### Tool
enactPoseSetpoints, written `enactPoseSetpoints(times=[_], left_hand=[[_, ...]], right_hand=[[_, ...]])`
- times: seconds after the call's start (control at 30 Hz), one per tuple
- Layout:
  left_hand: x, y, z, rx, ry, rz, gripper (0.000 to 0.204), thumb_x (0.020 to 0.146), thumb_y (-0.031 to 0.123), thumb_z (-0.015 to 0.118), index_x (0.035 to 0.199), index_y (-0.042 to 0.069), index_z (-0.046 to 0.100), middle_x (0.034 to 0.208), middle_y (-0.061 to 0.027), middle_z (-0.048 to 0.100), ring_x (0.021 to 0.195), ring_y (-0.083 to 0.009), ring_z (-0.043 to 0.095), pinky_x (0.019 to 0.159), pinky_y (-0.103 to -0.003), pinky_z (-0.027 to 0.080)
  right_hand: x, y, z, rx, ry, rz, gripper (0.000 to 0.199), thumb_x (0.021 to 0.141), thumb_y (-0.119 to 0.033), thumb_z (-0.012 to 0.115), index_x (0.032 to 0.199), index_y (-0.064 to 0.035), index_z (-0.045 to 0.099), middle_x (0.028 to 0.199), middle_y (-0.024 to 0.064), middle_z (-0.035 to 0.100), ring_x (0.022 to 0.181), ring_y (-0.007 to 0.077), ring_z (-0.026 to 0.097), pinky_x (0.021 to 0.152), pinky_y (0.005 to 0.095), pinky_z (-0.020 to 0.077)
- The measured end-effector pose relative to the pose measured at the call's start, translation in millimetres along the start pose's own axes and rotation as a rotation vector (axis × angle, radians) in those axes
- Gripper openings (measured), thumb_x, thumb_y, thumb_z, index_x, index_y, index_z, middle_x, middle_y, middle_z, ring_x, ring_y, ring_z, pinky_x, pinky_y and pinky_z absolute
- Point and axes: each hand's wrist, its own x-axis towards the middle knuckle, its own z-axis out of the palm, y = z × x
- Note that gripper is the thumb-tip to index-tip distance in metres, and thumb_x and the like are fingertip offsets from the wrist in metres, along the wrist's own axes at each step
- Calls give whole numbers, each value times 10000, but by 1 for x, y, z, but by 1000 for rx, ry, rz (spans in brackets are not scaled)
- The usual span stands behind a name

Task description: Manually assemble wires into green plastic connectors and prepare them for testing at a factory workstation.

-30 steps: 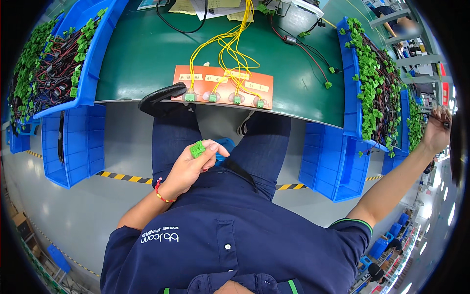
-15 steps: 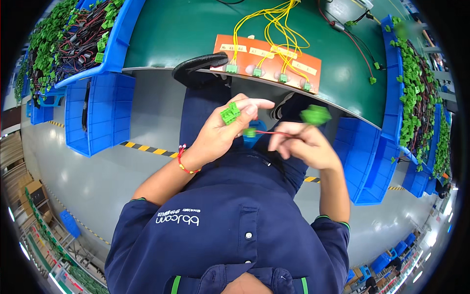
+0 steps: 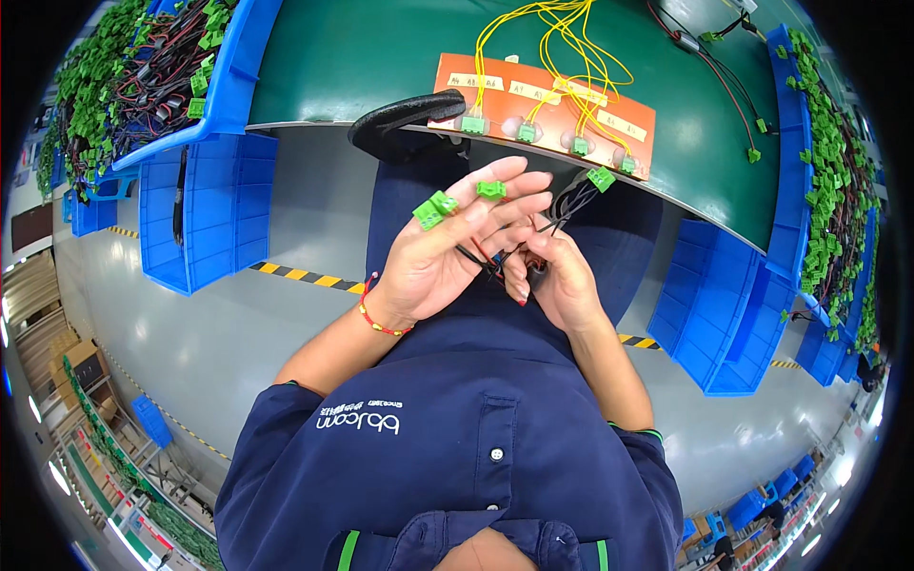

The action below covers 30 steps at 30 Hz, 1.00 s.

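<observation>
My left hand is turned palm up, fingers loosely extended. Between its thumb and index finger sits a green terminal connector, and a smaller green connector rests at the fingers. Red and black wires run from the left palm toward my right hand, whose thumb and fingers are closed around the wire harness. Beyond the right fingers, black wires end in another green connector. The hands nearly touch, above my lap and short of the table edge. Part of the harness is hidden by the fingers.
On the green table lies an orange board with green connectors and yellow wires. A black curved object projects at the table edge. Blue bins stand at both sides, and wire harnesses fill the upper left one.
My right hand has moved left and toward my body, close to the left hand. The left hand has opened its fingers and turned palm up. The view has shifted slightly.
</observation>
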Motion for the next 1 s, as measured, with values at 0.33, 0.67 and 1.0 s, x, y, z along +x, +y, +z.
enactPoseSetpoints(times=[0.33,0.67,1.0], left_hand=[[20,-5,0,391,-73,4,364,1036,220,441,1275,-39,529,951,-122,671,641,-88,589,609,-214,474],[32,-8,-4,248,-104,-82,395,1070,284,328,1085,-3,599,549,28,403,472,-58,307,479,-225,268],[30,-13,-4,-250,-135,-194,333,1069,291,343,1036,43,563,549,40,340,491,-55,257,477,-226,242]], right_hand=[[-9,7,-4,-721,50,-330,471,1007,-260,330,1263,80,532,970,79,541,847,157,526,763,292,459],[-30,-31,-10,-1048,207,-451,358,986,-238,387,1073,38,598,1036,130,550,867,190,548,808,301,443],[-43,-39,-6,-517,29,-364,225,983,-129,482,1099,53,548,1026,93,535,943,147,552,886,295,455]])
